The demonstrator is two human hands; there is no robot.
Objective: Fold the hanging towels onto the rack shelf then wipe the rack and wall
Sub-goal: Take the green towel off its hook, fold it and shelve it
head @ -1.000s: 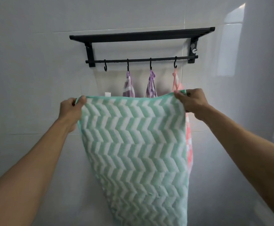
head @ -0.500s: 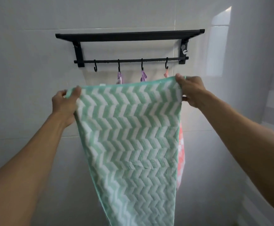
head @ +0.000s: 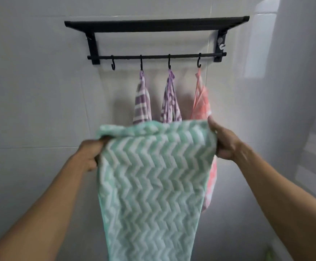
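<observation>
A green and white zigzag towel [head: 151, 178] hangs in front of me, its top edge flopped forward over itself. My left hand [head: 90, 154] grips its left side and my right hand [head: 224, 143] grips its right side. Above on the wall is a black rack shelf [head: 156, 25] with a hook bar [head: 156, 56]. A purple striped towel [head: 142, 102], a purple patterned towel [head: 170, 104] and a pink towel [head: 201, 104] hang from three hooks. The leftmost hook [head: 113, 65] is bare.
The white tiled wall [head: 34, 95] spreads behind the rack. A corner with a second wall [head: 304, 91] lies at the right. The top of the shelf is hidden from this angle.
Both hands have dropped lower and shifted their hold down the towel's sides, so its top edge now flops forward. The three hanging towels are back in view.
</observation>
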